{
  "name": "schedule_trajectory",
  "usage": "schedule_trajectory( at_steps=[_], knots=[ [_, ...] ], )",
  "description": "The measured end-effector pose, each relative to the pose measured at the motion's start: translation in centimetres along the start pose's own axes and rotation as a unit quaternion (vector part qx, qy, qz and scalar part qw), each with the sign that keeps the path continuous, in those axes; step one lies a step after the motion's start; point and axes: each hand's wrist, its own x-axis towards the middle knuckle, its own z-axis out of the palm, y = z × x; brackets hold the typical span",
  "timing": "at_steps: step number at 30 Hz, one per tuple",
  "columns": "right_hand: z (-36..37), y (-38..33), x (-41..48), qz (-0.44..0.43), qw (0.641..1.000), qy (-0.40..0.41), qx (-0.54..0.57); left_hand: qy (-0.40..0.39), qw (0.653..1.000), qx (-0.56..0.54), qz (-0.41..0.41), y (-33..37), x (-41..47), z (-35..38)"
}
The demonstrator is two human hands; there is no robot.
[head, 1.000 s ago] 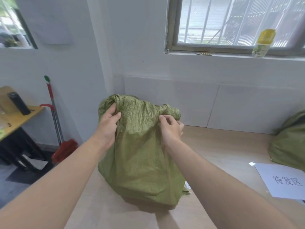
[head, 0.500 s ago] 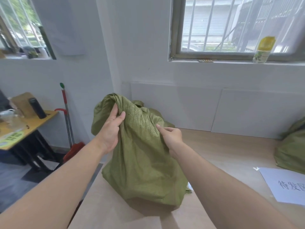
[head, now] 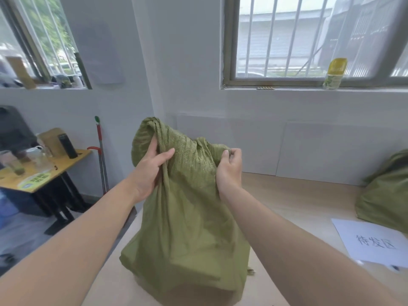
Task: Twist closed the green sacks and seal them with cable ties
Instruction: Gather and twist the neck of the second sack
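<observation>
Partly behind green sack, left hand.

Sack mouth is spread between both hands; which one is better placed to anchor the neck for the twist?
Left, probably. The left hand grips a bunched fold at the highest point of the green sack; the right hand only pinches the lower far corner.

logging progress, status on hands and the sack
Grips on green sack top: left hand, right hand. Sack upright on table, not twisted shut, no tie seen. Second sack, paper sheet off right.
</observation>
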Motion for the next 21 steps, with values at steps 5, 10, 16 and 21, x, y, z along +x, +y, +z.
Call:
schedule_trajectory(
  at_steps=[5, 10, 16, 21],
  knots=[
    [-4.2, -1.3, -2.4, 0.002, 0.999, 0.044, 0.02, 0.013, 1.0, 0.008, 0.016, 0.9, -3.7, 2.1],
    [-9.0, -2.7, -5.3, -0.023, 0.996, 0.084, 0.014, -0.024, 1.0, 0.001, 0.003, 1.2, -6.7, 5.2],
    [-15.6, -3.8, -8.6, -0.047, 0.989, 0.143, -0.009, -0.086, 0.996, -0.034, -0.009, 1.6, -10.5, 11.2],
    [-23.0, -4.8, -9.9, -0.055, 0.984, 0.171, 0.017, -0.122, 0.992, -0.036, -0.006, 2.0, -13.2, 17.2]
  ],
)
